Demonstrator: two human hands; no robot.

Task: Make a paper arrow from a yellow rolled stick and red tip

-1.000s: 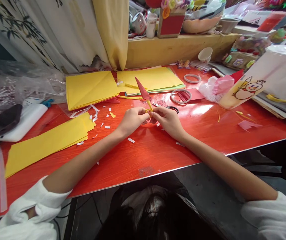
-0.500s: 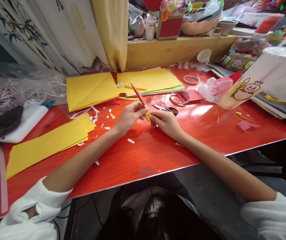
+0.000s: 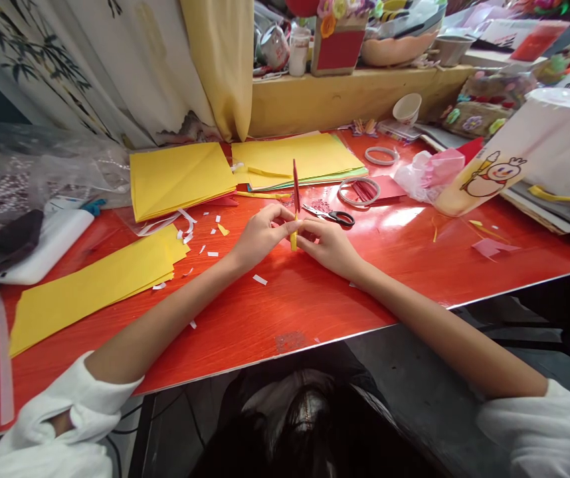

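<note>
Over the middle of the red table, my left hand (image 3: 264,234) and my right hand (image 3: 329,245) meet at their fingertips. Between them stands a slim paper piece (image 3: 295,186), red and pointed above, with a yellow lower part. Both hands pinch it near the yellow part, and my fingers hide some of it. Just behind my right hand lie scissors with black handles (image 3: 341,218). Small red bits (image 3: 321,205) are scattered beside the blades.
Yellow paper stacks (image 3: 180,179) lie at the back and a stack of yellow strips (image 3: 100,282) at left. White scraps (image 3: 260,279) dot the table (image 3: 345,305). Tape rolls (image 3: 359,202) sit behind the scissors; a large drink cup (image 3: 494,166) stands at right.
The red and yellow paper piece has turned from leaning left to nearly upright, edge-on to me. Both hands stay in about the same place, with their fingers shifted on it.
</note>
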